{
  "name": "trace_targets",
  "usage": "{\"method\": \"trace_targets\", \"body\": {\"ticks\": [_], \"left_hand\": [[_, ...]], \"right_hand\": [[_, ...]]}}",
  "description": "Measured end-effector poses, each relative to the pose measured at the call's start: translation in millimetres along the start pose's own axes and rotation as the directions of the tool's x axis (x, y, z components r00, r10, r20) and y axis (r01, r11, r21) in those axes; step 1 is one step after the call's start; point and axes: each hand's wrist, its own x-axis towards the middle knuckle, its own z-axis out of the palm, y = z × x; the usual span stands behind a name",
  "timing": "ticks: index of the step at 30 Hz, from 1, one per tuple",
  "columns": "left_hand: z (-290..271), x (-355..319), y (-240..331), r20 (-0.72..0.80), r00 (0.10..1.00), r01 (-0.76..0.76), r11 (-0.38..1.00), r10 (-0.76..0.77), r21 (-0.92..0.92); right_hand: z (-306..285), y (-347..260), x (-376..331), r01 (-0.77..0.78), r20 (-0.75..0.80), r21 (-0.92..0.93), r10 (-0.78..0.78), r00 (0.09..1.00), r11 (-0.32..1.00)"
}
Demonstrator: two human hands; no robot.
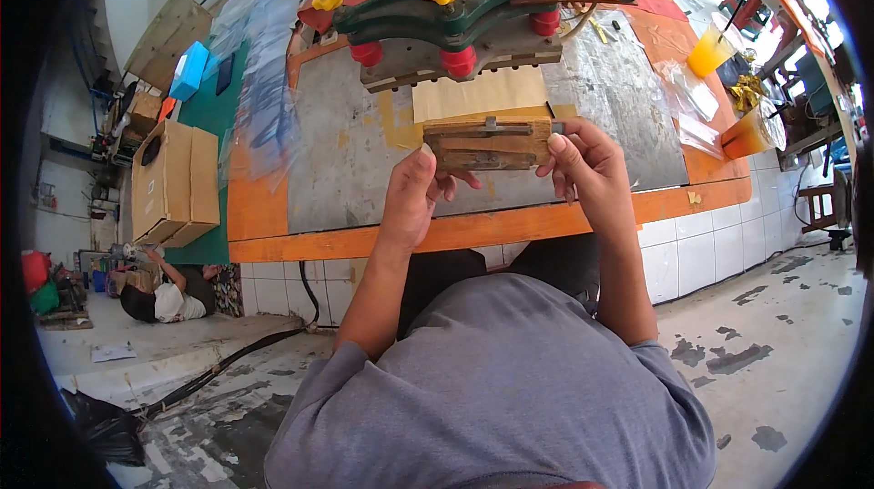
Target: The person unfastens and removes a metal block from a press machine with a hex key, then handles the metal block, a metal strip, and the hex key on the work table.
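Observation:
Between my two hands is a flat, rectangular brown wooden block with dark metal strips (492, 145), held over the near part of a grey metal work surface (337, 170). My left hand (414, 193) pinches its left end, thumb on the upper face. At the right end, my right hand (594, 166) grips with thumb and fingers. The block's underside is hidden. Just beyond it lies a tan sheet (478, 96), partly below a dark green press head (455, 6) with yellow knobs and red collars.
An orange wooden edge (473, 227) borders the table in front of me. Drinks in plastic cups (713, 50) and clear plastic bags (692, 93) lie right. Plastic sheets (269, 97) cover the left side, near a cardboard box (177, 184). Another person (177, 296) is low at far left.

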Motion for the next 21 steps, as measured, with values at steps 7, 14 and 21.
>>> {"method": "trace_targets", "body": {"ticks": [7, 14, 21], "left_hand": [[3, 3, 18, 0.181, 0.981, 0.092, 0.990, -0.072, -0.103], [14, 3, 21, 0.024, 0.999, -0.024, 1.000, 0.024, 0.011], [16, 1, 33, 0.023, 0.975, -0.223, 0.970, 0.222, 0.101]], "right_hand": [[-5, -2, -2, 0.100, -0.016, -0.078, -0.102, 0.995, 0.992], [-6, -1, -6, 0.223, 0.013, -0.123, -0.223, 0.975, 0.967], [8, 8, -3, 0.366, 0.054, 0.111, -0.374, 0.926, 0.924]]}}
